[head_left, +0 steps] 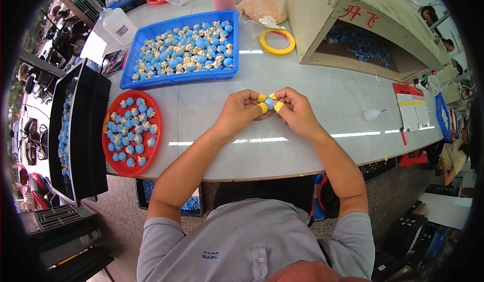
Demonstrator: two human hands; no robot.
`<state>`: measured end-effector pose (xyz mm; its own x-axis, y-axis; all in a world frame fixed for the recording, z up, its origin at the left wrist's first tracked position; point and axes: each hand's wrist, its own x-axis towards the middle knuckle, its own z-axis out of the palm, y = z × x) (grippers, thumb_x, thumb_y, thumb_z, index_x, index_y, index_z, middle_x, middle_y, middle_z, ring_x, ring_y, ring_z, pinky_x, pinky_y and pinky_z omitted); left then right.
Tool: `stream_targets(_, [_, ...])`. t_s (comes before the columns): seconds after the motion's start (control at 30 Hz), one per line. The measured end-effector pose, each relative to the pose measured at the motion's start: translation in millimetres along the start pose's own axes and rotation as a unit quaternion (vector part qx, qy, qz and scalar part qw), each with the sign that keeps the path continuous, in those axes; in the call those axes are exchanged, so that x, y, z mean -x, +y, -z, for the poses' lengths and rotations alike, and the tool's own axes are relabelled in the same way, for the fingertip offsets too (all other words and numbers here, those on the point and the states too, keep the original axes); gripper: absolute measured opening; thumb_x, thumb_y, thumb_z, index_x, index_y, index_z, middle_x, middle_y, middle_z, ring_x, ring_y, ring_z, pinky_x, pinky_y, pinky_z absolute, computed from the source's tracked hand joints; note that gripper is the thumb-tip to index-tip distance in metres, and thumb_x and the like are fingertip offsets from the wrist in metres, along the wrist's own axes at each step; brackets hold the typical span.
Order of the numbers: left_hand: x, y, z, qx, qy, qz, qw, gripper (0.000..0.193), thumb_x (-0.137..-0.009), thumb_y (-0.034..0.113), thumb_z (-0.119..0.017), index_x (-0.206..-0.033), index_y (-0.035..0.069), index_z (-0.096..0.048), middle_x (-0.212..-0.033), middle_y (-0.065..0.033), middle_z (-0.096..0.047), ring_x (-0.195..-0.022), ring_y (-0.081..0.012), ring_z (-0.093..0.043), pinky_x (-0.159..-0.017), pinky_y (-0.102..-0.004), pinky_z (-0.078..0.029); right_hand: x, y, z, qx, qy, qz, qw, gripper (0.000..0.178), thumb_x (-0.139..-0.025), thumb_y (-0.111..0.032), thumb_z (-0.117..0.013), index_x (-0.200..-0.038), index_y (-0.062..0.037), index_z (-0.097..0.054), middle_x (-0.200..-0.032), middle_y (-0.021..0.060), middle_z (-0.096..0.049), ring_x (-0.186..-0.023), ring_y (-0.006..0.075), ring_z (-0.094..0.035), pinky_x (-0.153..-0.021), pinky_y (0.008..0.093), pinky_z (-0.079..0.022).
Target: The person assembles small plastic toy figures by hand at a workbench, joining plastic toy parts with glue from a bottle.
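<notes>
Over the middle of the table, both my hands pinch one small blue piece (269,103) between yellow-wrapped fingertips. My left hand (242,109) grips it from the left, thumb and forefinger closed. From the other side, my right hand (296,111) holds it the same way. Fingers cover most of the piece, so its full shape is hidden. To the left, a round red tray (157,148) bears many small blue and cream pieces (132,126). Behind it, a blue rectangular tray (179,82) is filled with similar pieces.
A yellow tape roll (277,42) lies near a wooden cabinet (317,25) holding blue pieces. A small white squeeze bottle (372,114) and a red marker-like item (403,136) lie at right. A black crate (91,131) stands left; a white jug (119,26) stands behind.
</notes>
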<state>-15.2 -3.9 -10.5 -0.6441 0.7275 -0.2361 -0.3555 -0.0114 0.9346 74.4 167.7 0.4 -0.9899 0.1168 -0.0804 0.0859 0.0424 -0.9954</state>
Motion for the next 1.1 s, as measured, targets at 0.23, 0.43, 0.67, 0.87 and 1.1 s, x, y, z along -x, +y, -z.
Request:
stream_targets(0.23, [2,6,0,-0.013,-0.021,0.042,0.999,0.029,-0.092,0.003,-0.061,-0.116,-0.008,-0.051,-0.103,-0.0159,-0.065,-0.096,-0.0236,-0.069,-0.080,-0.0264,-0.057,-1,1,5,0.015,-0.020,0.002,1.000,0.013,-0.092,-0.001,-0.057,-0.104,0.0041,-0.056,-0.094,0.0053,-0.063,-0.082,0.0056,-0.059,-0.075,0.0204,-0.049])
stream_targets(0.43, [1,-1,-2,-0.001,-0.004,0.011,1.000,0.024,-0.091,0.000,-0.060,-0.109,-0.014,-0.054,-0.101,-0.0183,-0.065,-0.091,-0.0229,-0.069,-0.077,-0.0251,-0.057,-1,1,5,0.024,-0.032,0.006,0.999,0.011,-0.091,0.001,-0.056,-0.101,0.0031,-0.055,-0.093,0.0042,-0.061,-0.082,0.0051,-0.059,-0.074,0.0206,-0.049])
stream_targets(0.67, [-1,-8,-2,-0.006,-0.007,0.003,1.000,0.022,-0.093,0.004,-0.061,-0.108,-0.012,-0.057,-0.105,-0.0170,-0.065,-0.092,-0.0213,-0.069,-0.080,-0.0256,-0.057,-1,14,3,0.052,-0.021,0.062,0.997,0.007,-0.090,0.003,-0.055,-0.094,0.0000,-0.051,-0.089,0.0025,-0.058,-0.074,0.0038,-0.053,-0.067,0.0205,-0.046])
stream_targets(0.87, [0,-8,-1,-0.016,-0.002,0.001,1.000,0.023,-0.093,0.004,-0.061,-0.108,-0.012,-0.057,-0.103,-0.0162,-0.065,-0.091,-0.0201,-0.069,-0.078,-0.0247,-0.057,-1,13,-1,0.060,-0.014,0.071,0.996,0.007,-0.090,0.003,-0.055,-0.093,-0.0004,-0.050,-0.085,0.0017,-0.057,-0.072,0.0032,-0.051,-0.064,0.0205,-0.044])
stream_targets(1.1, [2,-3,-4,-0.028,0.005,0.010,1.000,0.021,-0.093,0.003,-0.060,-0.107,-0.012,-0.057,-0.102,-0.0158,-0.066,-0.089,-0.0195,-0.069,-0.077,-0.0244,-0.057,-1,14,-2,0.057,-0.009,0.071,0.996,0.007,-0.089,0.002,-0.055,-0.091,-0.0008,-0.049,-0.082,0.0004,-0.055,-0.068,0.0028,-0.048,-0.061,0.0207,-0.041])
